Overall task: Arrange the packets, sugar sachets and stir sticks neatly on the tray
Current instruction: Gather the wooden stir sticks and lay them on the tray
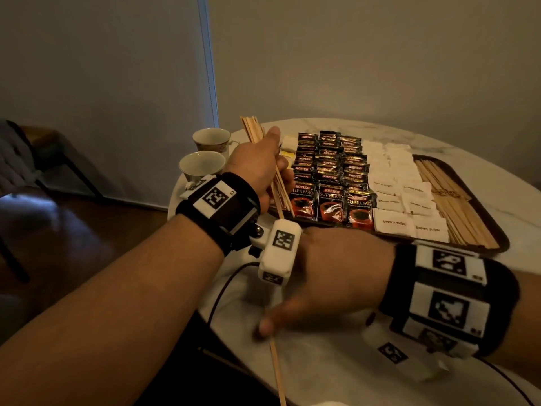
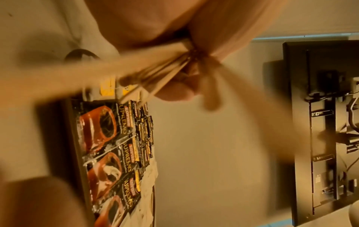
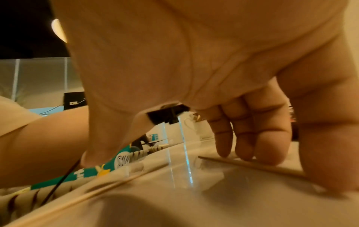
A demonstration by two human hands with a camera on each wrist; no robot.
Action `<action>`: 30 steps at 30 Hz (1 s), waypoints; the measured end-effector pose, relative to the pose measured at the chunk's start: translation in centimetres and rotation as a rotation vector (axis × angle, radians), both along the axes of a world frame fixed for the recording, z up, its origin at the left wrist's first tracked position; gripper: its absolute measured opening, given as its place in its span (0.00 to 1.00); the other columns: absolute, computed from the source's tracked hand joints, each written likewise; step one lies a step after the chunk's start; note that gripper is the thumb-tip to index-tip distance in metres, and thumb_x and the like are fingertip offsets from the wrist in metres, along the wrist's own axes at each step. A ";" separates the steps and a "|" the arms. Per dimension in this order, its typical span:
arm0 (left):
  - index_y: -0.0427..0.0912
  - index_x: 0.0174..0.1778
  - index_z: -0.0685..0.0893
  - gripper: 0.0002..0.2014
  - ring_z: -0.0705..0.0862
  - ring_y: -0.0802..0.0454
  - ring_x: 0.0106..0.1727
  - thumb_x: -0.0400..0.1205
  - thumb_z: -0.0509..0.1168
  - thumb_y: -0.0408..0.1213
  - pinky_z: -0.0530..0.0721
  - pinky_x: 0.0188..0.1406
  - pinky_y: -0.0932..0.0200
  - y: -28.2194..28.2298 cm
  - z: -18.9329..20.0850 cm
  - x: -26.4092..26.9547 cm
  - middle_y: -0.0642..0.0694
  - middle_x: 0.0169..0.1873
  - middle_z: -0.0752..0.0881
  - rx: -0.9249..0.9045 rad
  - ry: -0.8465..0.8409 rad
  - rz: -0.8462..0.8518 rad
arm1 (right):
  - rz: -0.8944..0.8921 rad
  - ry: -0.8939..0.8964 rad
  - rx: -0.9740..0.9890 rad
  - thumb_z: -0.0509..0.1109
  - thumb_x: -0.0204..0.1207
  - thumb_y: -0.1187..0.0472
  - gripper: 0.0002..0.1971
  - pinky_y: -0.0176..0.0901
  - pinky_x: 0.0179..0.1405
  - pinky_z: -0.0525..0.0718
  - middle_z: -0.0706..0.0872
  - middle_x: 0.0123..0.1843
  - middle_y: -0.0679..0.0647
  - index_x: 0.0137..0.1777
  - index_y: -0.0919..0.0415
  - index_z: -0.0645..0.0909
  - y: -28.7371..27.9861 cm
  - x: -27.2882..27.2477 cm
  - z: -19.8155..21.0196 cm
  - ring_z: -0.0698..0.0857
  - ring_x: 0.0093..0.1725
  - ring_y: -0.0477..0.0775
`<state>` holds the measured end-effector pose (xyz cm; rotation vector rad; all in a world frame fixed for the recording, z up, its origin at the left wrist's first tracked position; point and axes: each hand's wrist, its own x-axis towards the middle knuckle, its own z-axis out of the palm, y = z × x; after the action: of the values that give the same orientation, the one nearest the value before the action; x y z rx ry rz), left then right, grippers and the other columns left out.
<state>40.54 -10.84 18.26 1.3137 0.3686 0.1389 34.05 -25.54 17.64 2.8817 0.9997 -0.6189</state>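
Note:
A dark tray on the white marble table holds rows of Kopiko coffee packets, brown sugar sachets and a layer of wooden stir sticks on its right side. My left hand grips a bundle of stir sticks upright over the tray's left edge; the bundle is blurred in the left wrist view. My right hand reaches across the near table edge, fingers fairly straight. Its fingertips press on a loose stick. Another loose stick lies below the thumb.
Two teacups stand left of the tray near the table's rim. Pale sachets sit at the tray's back left. A black cable hangs over the table's left edge. A dark chair stands at far left.

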 end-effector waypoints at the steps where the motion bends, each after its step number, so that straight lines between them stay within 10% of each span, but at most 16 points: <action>1: 0.44 0.38 0.77 0.20 0.79 0.53 0.21 0.91 0.61 0.53 0.83 0.24 0.57 0.1 0.1 -0.1 0.50 0.22 0.76 -0.020 -0.013 0.000 | 0.035 -0.007 -0.026 0.66 0.45 0.09 0.60 0.51 0.60 0.87 0.82 0.66 0.43 0.78 0.39 0.70 0.3 -0.3 -0.3 0.84 0.60 0.50; 10: 0.47 0.40 0.77 0.16 0.67 0.58 0.19 0.91 0.62 0.52 0.69 0.18 0.63 2.0 1.0 -1.3 0.52 0.23 0.71 -0.127 -0.076 -0.088 | 0.043 -0.081 -0.063 0.71 0.83 0.58 0.13 0.41 0.55 0.86 0.86 0.59 0.51 0.66 0.53 0.84 0.9 1.9 -0.1 0.85 0.55 0.52; 30: 0.47 0.37 0.76 0.17 0.66 0.58 0.19 0.89 0.65 0.51 0.67 0.16 0.64 1.3 0.6 -2.6 0.53 0.23 0.70 -0.138 -0.040 -0.106 | -0.018 -0.137 -0.098 0.70 0.85 0.51 0.16 0.42 0.56 0.84 0.86 0.59 0.53 0.68 0.57 0.84 0.1 3.1 0.5 0.85 0.58 0.54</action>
<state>37.98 -9.57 18.83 1.1896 0.2690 0.0502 37.14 -25.46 18.14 2.8064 0.9003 -0.4505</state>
